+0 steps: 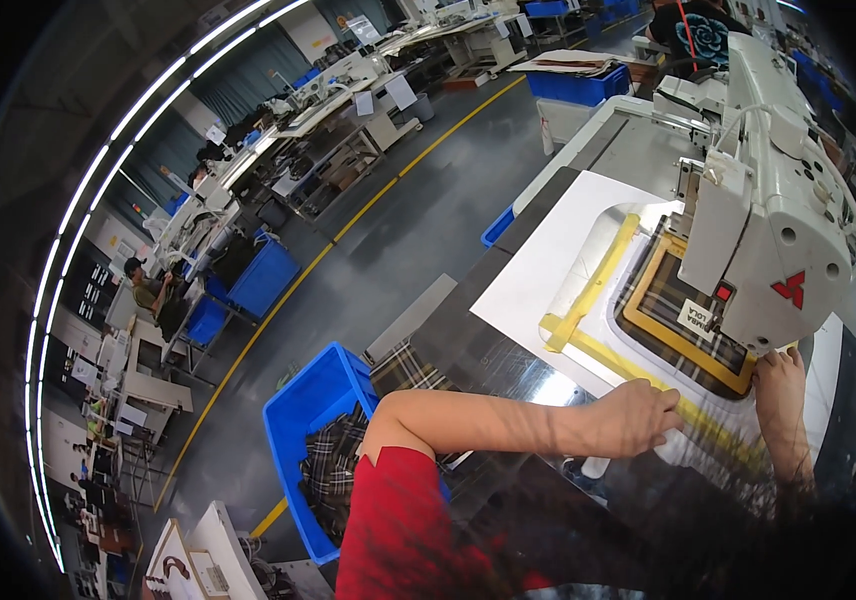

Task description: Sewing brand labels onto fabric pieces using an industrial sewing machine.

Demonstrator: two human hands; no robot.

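My left hand (633,418) is closed, its fingers curled over the yellow-taped edge of a clear plastic template (588,268). Whatever may be in those fingers is hidden. My right hand (781,390) has its fingers bent around the near right corner of a yellow frame (660,268). Inside this frame lies dark plaid fabric (660,300) with a white label (696,318) on it. The sewing machine head (773,240) stands right above, covering part of the frame's far right side. White sheeting (538,285) lies under the template.
A blue bin (278,425) full of plaid pieces stands left of the machine table, beside my red-sleeved left arm. More plaid cloth (408,370) lies near its rim. A blue crate (578,88) sits beyond the machine. Across the aisle, workstations line the wall, with a seated person (148,292).
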